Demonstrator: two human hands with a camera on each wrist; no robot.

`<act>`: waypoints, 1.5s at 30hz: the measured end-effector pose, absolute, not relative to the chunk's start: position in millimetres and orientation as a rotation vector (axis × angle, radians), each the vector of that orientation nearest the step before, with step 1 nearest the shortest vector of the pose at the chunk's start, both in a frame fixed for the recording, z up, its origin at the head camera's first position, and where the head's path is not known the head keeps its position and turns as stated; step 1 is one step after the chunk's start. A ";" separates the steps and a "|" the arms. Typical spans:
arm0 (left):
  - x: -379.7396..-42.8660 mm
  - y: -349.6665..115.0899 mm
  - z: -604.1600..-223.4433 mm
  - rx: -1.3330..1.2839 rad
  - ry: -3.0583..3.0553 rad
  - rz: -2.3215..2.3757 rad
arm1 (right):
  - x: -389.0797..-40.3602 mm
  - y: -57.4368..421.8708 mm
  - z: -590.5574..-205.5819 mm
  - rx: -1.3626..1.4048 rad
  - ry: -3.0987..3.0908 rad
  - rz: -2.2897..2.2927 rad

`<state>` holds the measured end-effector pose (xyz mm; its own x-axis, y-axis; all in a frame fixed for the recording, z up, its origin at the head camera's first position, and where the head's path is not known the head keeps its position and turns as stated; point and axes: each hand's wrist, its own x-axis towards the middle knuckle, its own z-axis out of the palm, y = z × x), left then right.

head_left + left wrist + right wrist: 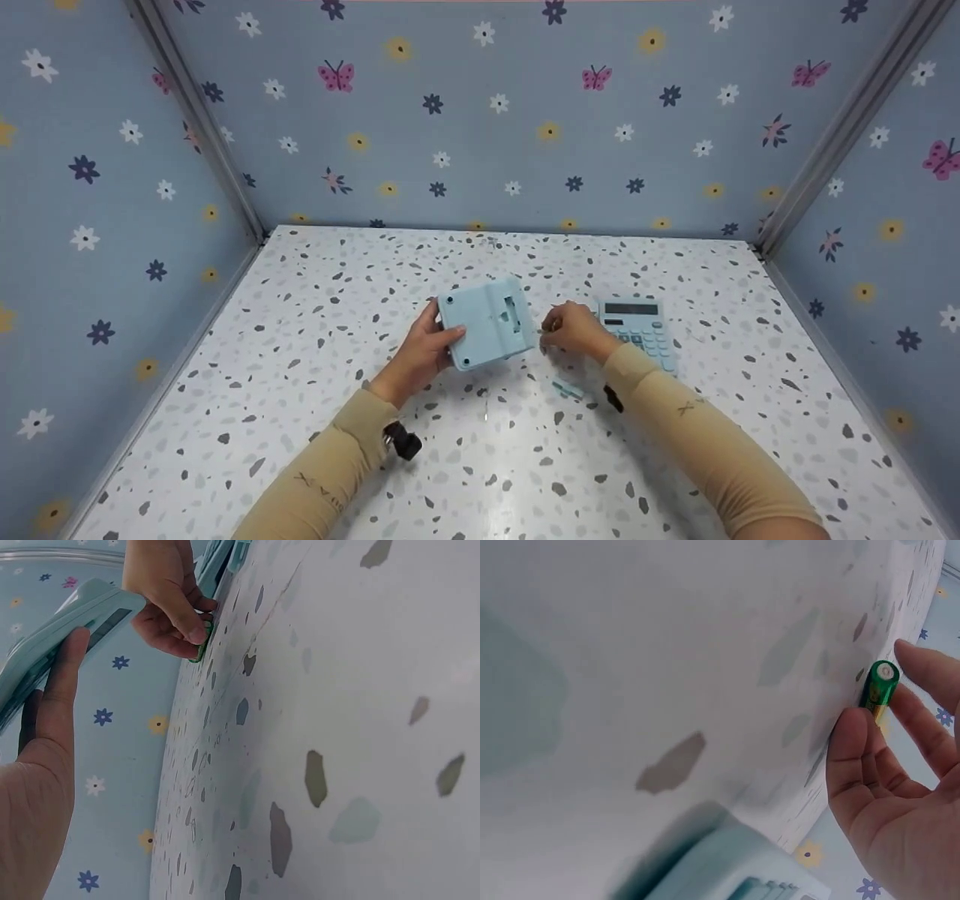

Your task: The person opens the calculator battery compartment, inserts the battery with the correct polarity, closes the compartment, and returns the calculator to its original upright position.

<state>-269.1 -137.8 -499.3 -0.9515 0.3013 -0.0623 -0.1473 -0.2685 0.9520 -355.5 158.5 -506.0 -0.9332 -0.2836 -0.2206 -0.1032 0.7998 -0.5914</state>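
Observation:
My left hand (426, 349) grips a light blue calculator (484, 326) tilted above the table, its back facing up and the thumb lying across it. The calculator's battery compartment (513, 313) is uncovered and shows as a dark slot. To the right, my right hand (574, 330) pinches a green battery (881, 682) between thumb and fingers, low over the table in the left wrist view. A small light blue battery cover (568, 388) lies on the table in front of the right hand.
A second light blue calculator (643, 330) lies face up beside the right hand, partly hidden by the hand and sleeve. The white speckled table (360, 270) is bordered by patterned blue panels (465, 112) at the back and both sides.

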 end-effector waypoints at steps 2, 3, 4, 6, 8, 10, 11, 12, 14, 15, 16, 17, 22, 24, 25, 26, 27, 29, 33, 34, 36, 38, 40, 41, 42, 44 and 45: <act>-269.2 -137.5 -499.6 0.177 1.697 2.295 | -355.1 159.6 -505.8 -0.310 2.687 -0.868; -269.5 -137.4 -500.1 0.178 1.702 2.292 | -355.1 160.3 -505.7 -0.320 2.687 -0.872; -269.7 -137.2 -500.2 0.175 1.700 2.294 | -354.9 161.1 -505.6 -0.328 2.686 -0.876; -269.6 -137.1 -500.4 0.169 1.699 2.295 | -354.8 162.2 -505.7 -0.342 2.688 -0.875; -269.4 -137.0 -500.5 0.167 1.698 2.296 | -354.8 162.7 -505.7 -0.355 2.691 -0.862; -269.2 -137.0 -500.2 0.157 1.690 2.303 | -354.9 162.6 -505.8 -0.360 2.694 -0.847; -269.1 -137.0 -500.2 0.154 1.687 2.305 | -355.1 162.4 -505.9 -0.362 2.694 -0.839; -269.4 -137.0 -500.5 0.153 1.685 2.308 | -355.3 162.6 -506.0 -0.364 2.696 -0.833; -269.6 -137.1 -501.1 0.154 1.680 2.312 | -355.2 162.4 -505.9 -0.350 2.692 -0.834; -269.7 -137.3 -501.5 0.156 1.682 2.312 | -355.1 162.2 -505.9 -0.341 2.691 -0.834; -269.8 -137.5 -501.9 0.162 1.682 2.312 | -355.0 162.0 -505.9 -0.330 2.689 -0.836; -269.9 -137.7 -502.4 0.170 1.676 2.314 | -354.9 161.8 -506.0 -0.332 2.693 -0.835; -270.4 -138.9 -505.3 0.209 1.662 2.312 | -353.4 161.4 -506.3 -0.359 2.694 -0.815; -270.8 -139.2 -506.3 0.216 1.666 2.306 | -352.6 162.5 -505.7 -0.372 2.690 -0.809; -271.0 -139.1 -506.5 0.218 1.669 2.303 | -352.1 163.2 -505.0 -0.382 2.691 -0.808; -271.2 -139.1 -506.5 0.215 1.672 2.302 | -351.7 164.3 -504.4 -0.399 2.694 -0.808; -271.4 -139.1 -506.7 0.212 1.677 2.299 | -351.5 165.4 -503.6 -0.418 2.698 -0.815; -271.6 -139.0 -506.4 0.204 1.674 2.302 | -350.7 167.9 -501.5 -0.465 2.714 -0.826; -271.6 -138.9 -506.0 0.197 1.661 2.307 | -348.6 172.9 -496.3 -0.527 2.728 -0.868; -271.5 -139.0 -505.9 0.200 1.656 2.309 | -347.7 173.8 -495.2 -0.519 2.724 -0.881; -271.4 -139.3 -505.7 0.213 1.652 2.307 | -345.9 175.2 -492.9 -0.529 2.723 -0.897; -271.2 -139.7 -505.6 0.228 1.655 2.302 | -344.2 175.8 -490.1 -0.527 2.720 -0.917; -271.4 -139.7 -505.7 0.233 1.656 2.302 | -342.3 176.1 -487.5 -0.511 2.714 -0.944; -271.5 -139.5 -505.8 0.230 1.656 2.302 | -341.6 176.2 -486.3 -0.505 2.713 -0.955; -271.6 -139.3 -505.9 0.224 1.658 2.302 | -341.0 176.4 -485.1 -0.497 2.711 -0.965; -272.0 -138.6 -506.3 0.209 1.661 2.304 | -340.4 177.3 -483.9 -0.495 2.708 -0.983; -272.2 -138.3 -506.5 0.201 1.660 2.306 | -339.8 177.7 -483.3 -0.492 2.706 -0.991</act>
<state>-272.2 -138.3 -506.5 -0.9476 0.3143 -0.0569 -0.1537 -0.2925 0.9438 -339.8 177.7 -483.3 -0.9204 -0.3811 -0.0870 -0.2347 0.7169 -0.6565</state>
